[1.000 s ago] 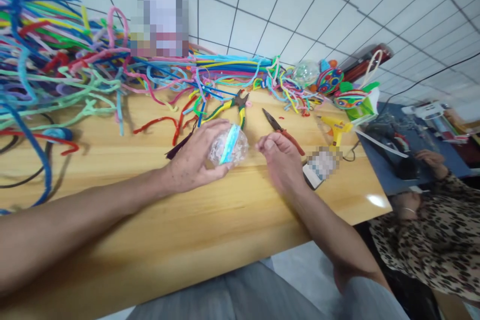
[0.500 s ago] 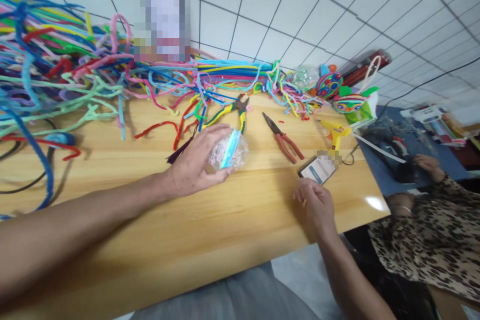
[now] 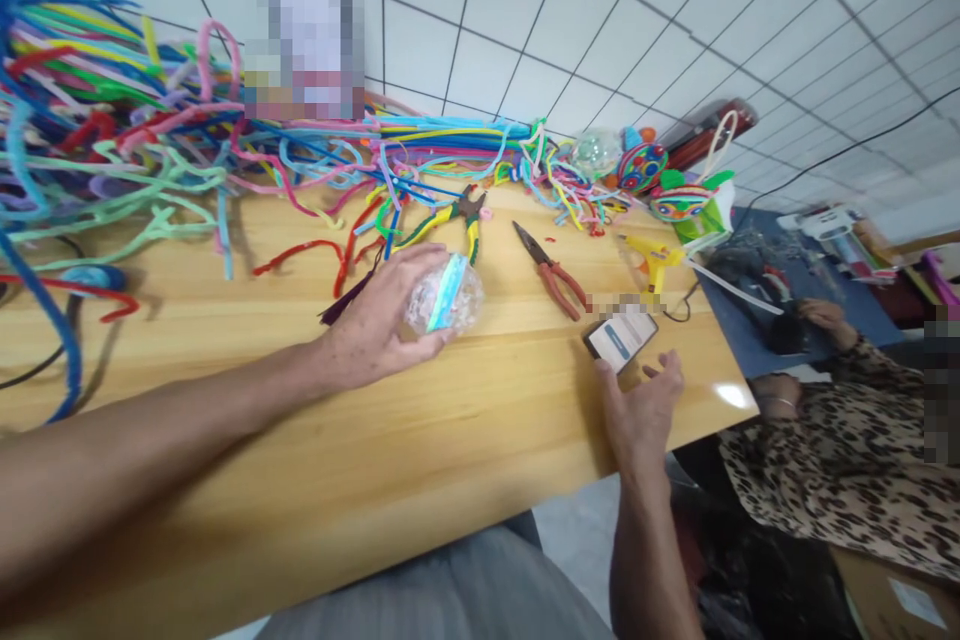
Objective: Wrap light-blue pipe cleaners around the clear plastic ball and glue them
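Observation:
My left hand (image 3: 382,315) is wrapped round a clear ball (image 3: 466,305) with a shiny blue-green band (image 3: 448,292) across it. The ball is low over the wooden table; whether it touches the wood I cannot tell. My right hand (image 3: 643,405) is open, its thumb and fingers spread, with nothing in it. Just beyond its thumb lies a phone (image 3: 621,336) with a lit screen. Behind the ball are yellow-green handled pliers (image 3: 471,210) and a dark purple tassel (image 3: 351,296). Red-handled pliers (image 3: 553,275) lie between the ball and the phone.
Tangled, colourful pipe cleaners (image 3: 161,140) cover the back and left of the wooden table (image 3: 480,420). A yellow glue gun (image 3: 656,265), another clear ball (image 3: 597,153) and decorated balls (image 3: 641,167) stand at the back right. Another person's patterned sleeve (image 3: 885,390) is beside the right edge.
My right hand has gone from curled fingers to spread ones beside the phone. My left hand keeps its hold on the ball. The whole view has shifted, moving things slightly left.

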`<state>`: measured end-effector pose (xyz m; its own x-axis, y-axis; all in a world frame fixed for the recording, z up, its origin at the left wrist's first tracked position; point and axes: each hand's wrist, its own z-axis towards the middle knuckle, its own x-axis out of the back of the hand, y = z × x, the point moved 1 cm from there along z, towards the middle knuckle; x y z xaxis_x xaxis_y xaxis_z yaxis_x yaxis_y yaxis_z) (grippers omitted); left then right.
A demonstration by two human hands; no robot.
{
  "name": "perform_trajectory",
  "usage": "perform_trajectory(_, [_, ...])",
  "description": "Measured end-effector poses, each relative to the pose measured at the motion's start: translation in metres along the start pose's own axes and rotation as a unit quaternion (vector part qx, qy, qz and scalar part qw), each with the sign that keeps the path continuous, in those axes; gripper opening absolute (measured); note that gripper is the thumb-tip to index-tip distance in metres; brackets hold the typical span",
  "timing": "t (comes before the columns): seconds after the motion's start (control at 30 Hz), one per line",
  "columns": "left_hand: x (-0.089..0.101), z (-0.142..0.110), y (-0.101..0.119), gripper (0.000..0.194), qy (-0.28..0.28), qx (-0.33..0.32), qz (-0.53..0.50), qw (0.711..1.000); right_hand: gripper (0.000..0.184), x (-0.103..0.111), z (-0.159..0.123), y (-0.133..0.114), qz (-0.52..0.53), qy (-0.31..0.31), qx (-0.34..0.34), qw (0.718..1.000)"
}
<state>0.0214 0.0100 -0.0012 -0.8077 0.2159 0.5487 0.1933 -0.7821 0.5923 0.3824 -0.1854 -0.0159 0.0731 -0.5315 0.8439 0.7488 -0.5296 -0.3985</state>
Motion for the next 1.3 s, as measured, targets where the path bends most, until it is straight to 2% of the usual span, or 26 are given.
perform_trajectory(0.07, [0.000,0.000,0.000,0.076,0.004,-0.001,0.002,1.000,0.126,-0.008,0.003,0.003,-0.023,-0.007,0.022,0.999])
perform_trajectory(0.17, [-0.001,0.000,-0.001,0.078,0.008,-0.006,0.004,1.000,0.129,-0.018,0.008,-0.006,-0.043,-0.003,0.041,0.998])
perform_trajectory(0.27, [-0.001,0.000,-0.001,0.080,0.005,-0.006,0.004,1.000,0.122,-0.023,0.014,-0.007,-0.050,-0.001,0.048,0.998])
perform_trajectory(0.37, [0.000,0.000,-0.001,0.080,0.003,-0.007,0.007,1.000,0.114,-0.020,0.020,0.006,-0.022,-0.017,0.067,0.997])
perform_trajectory(0.43, [0.000,0.001,-0.001,0.079,0.005,-0.011,0.008,1.000,0.112,-0.013,0.024,0.022,0.012,-0.036,0.051,0.998])
perform_trajectory(0.6, [0.001,0.002,0.000,0.080,0.006,-0.014,0.001,1.000,0.110,0.010,0.039,0.060,0.047,-0.070,-0.046,0.995])
perform_trajectory(0.73, [0.001,0.002,0.000,0.078,0.001,-0.014,-0.001,1.000,0.122,0.012,0.047,0.054,0.052,-0.082,-0.084,0.992])
perform_trajectory(0.8, [0.001,0.002,0.000,0.078,0.002,-0.015,0.001,1.000,0.123,0.006,0.050,0.043,0.023,-0.071,-0.074,0.994])
perform_trajectory(0.9, [0.001,0.002,0.000,0.081,0.004,-0.015,-0.002,1.000,0.110,-0.002,0.052,0.036,0.004,-0.058,-0.038,0.998])
perform_trajectory(1.1, [0.001,0.002,-0.002,0.080,0.000,-0.016,-0.001,1.000,0.069,0.000,0.047,0.057,-0.032,-0.009,0.117,0.993])
perform_trajectory(1.17, [0.001,0.002,-0.002,0.080,0.002,-0.017,0.000,1.000,0.060,0.001,0.044,0.062,-0.044,-0.017,0.123,0.991])
perform_trajectory(1.3, [0.000,0.002,-0.001,0.080,0.004,-0.018,-0.002,1.000,0.062,-0.001,0.040,0.062,-0.059,-0.024,0.119,0.991])
